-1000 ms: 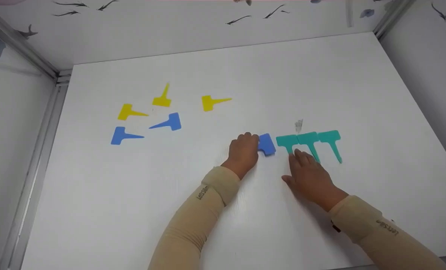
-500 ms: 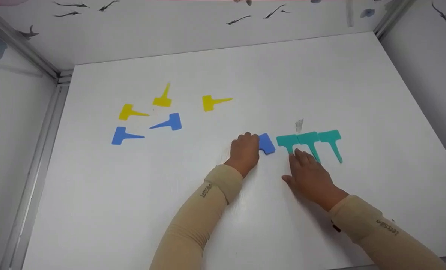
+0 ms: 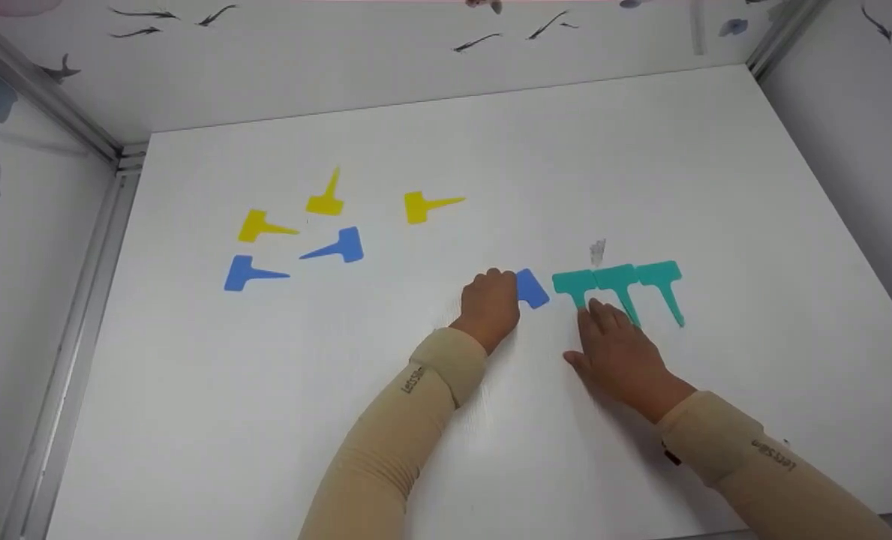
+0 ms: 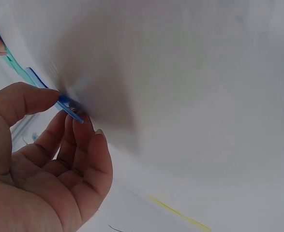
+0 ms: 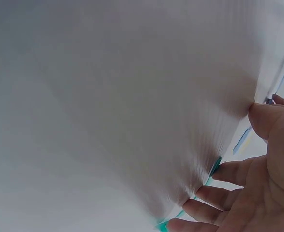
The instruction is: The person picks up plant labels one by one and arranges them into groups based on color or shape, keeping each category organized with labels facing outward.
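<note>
My left hand [image 3: 489, 309] pinches a blue T-shaped plant label [image 3: 533, 290] just above the white table. In the left wrist view its thumb and fingers meet on that blue label [image 4: 73, 112]. To the right lie three green T-shaped plant labels, left [image 3: 572, 281], middle [image 3: 617, 277] and right [image 3: 660, 272], heads side by side in a row with stems toward me. My right hand [image 3: 626, 360] rests with spread fingers over the stems of the left and middle ones. The right wrist view shows its fingertips touching green label edges [image 5: 216, 165].
Farther left on the white table [image 3: 265, 420] lie two blue labels [image 3: 241, 273] [image 3: 349, 244] and three yellow ones [image 3: 252, 225] [image 3: 325, 204] [image 3: 415, 207]. A grey smudge [image 3: 598, 251] sits above the green row. White panels with printed birds enclose the table.
The blue label in my left hand has tilted and shifted very slightly; the hand has edged a little to the right. My right hand and the green labels stay in place.
</note>
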`<state>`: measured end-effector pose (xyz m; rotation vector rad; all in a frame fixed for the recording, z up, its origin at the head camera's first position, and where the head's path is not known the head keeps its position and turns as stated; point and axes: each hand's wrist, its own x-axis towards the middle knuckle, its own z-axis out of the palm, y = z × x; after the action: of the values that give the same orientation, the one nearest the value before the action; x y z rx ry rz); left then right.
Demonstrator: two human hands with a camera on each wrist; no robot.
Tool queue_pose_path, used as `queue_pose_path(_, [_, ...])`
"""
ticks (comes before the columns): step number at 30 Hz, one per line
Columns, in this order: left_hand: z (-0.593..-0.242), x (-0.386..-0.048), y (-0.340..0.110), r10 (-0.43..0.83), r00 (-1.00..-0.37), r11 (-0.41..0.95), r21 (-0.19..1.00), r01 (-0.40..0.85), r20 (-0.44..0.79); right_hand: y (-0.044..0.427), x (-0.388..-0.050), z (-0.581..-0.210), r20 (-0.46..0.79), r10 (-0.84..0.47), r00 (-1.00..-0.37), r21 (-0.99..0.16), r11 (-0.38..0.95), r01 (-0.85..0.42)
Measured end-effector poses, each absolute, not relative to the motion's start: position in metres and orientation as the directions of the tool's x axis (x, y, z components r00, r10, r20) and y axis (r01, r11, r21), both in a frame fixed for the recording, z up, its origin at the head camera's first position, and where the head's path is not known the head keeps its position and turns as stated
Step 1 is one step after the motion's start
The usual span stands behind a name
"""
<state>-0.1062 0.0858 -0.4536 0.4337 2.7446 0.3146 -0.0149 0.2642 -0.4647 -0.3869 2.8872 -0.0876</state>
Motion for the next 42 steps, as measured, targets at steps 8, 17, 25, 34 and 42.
queue_pose_path(8, [-0.453,-0.109,0.089,0.360,-0.888,0.921,0.261,0.289,-0.285,0.265,-0.016,-0.467,-0.226,-0.262,-0.938,-0.091,0.965,-0.247])
queue_pose_path(17, [-0.451,-0.121,0.093,0.570,-0.786,0.821,0.191,0.537,-0.239,0.265,-0.017,-0.470,-0.221,-0.257,-0.941,-0.079,0.966,-0.245])
queue_pose_path(25, [-0.454,-0.126,0.094,0.598,-0.766,0.801,0.216,0.558,-0.237,0.264,-0.017,-0.471,-0.211,-0.266,-0.941,-0.085,0.963,-0.254])
queue_pose_path(34, [-0.454,-0.132,0.094,0.603,-0.757,0.797,0.248,0.551,-0.253,0.265,-0.016,-0.470,-0.223,-0.260,-0.940,-0.089,0.965,-0.246])
queue_pose_path(42, [-0.456,-0.134,0.095,0.602,-0.759,0.797,0.241,0.553,-0.247,0.266,-0.016,-0.470,-0.231,-0.250,-0.940,-0.096,0.968,-0.233])
